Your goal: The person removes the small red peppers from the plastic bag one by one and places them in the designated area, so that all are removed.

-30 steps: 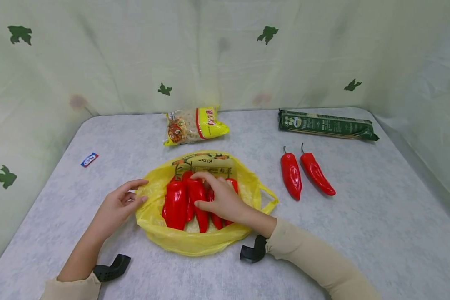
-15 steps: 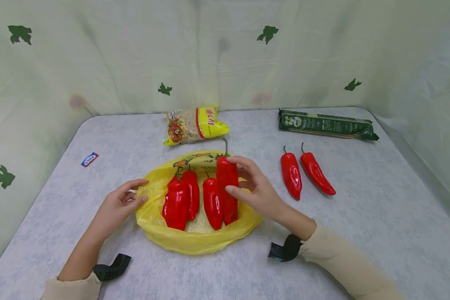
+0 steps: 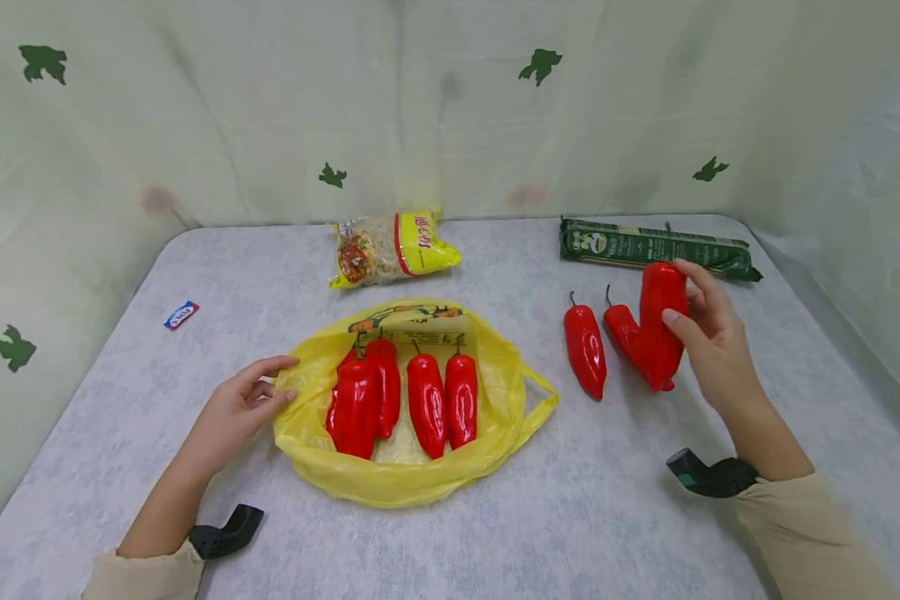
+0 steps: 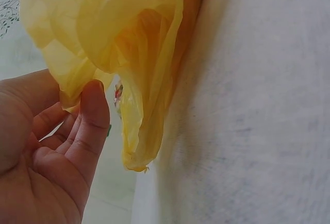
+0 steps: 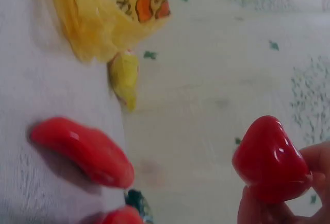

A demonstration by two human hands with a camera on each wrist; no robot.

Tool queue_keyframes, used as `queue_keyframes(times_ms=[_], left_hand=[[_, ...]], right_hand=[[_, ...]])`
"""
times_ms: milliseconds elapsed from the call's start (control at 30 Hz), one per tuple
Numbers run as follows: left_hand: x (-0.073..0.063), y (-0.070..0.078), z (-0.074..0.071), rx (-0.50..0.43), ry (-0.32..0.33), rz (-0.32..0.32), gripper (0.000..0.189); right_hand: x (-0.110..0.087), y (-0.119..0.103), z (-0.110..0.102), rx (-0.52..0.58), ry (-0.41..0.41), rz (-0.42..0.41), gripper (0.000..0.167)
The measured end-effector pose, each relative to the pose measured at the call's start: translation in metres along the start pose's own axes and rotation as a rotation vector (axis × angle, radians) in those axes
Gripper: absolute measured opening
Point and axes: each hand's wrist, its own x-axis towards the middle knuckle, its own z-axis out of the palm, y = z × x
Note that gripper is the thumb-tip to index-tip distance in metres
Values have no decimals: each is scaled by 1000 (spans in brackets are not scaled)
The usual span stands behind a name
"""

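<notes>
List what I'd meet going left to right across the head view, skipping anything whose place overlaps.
Small blue-and-red packet → left hand → yellow bag → loose red pepper nearest the bag → held red pepper → right hand.

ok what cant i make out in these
- Head view: part of the rightmost table pepper, behind the held pepper.
- Head view: fine print on the green packet, too small.
- Left wrist view: contents of the yellow bag, behind its wall.
- Right wrist view: part of the right hand, beyond the right edge.
</notes>
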Motion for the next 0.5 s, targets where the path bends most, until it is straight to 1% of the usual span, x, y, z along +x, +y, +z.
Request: queue_keyframes(times_ms=[67,167,233,367,467,500], left_hand=[[0,0,0,11,1,-3,37],[1,0,-1,26,-4,-18,38],[0,0,-2,35,-8,-30,39],[0,0,-2,37,-16,-40,40],[1,-1,-2,31,-17,-30,39],[1,-1,-2,27,-19,-25,39]], right_hand=[[5,12,-13,-34,8,69,52],[11,30,-28,-55,-25,168,51],[15,42,-34,-69,-47,215,51],[20,62,-40,-84,-90,240,53],[20,75,-42,-96,-123,251,54],[20,78,-43,-108,-134,269,55]])
